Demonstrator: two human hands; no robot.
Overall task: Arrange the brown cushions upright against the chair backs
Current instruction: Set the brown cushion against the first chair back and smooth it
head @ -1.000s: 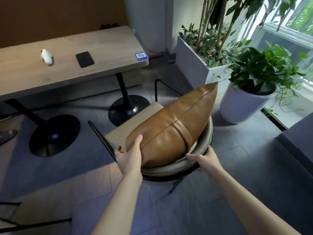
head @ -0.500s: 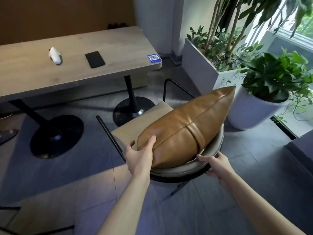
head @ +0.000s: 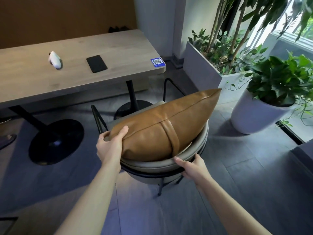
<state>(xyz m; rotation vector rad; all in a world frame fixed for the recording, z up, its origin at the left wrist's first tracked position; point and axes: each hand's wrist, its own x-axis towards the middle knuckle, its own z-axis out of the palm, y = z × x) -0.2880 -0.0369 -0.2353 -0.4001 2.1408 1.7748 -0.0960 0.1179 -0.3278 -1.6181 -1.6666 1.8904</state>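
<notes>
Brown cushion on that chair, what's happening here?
A person is standing behind a grey chair, seen from the head camera. The left hand grips the near left corner of the brown leather cushion, which stands on its edge, leaning along the curved chair back. The right hand holds the rim of the chair back, not the cushion. The cushion's far corner juts out past the backrest towards the white plant pot. The wooden table beyond holds a black phone, untouched.

brown cushion [head: 162, 126] | leather, strap-banded | on edge against grey chair back [head: 191, 150]
</notes>
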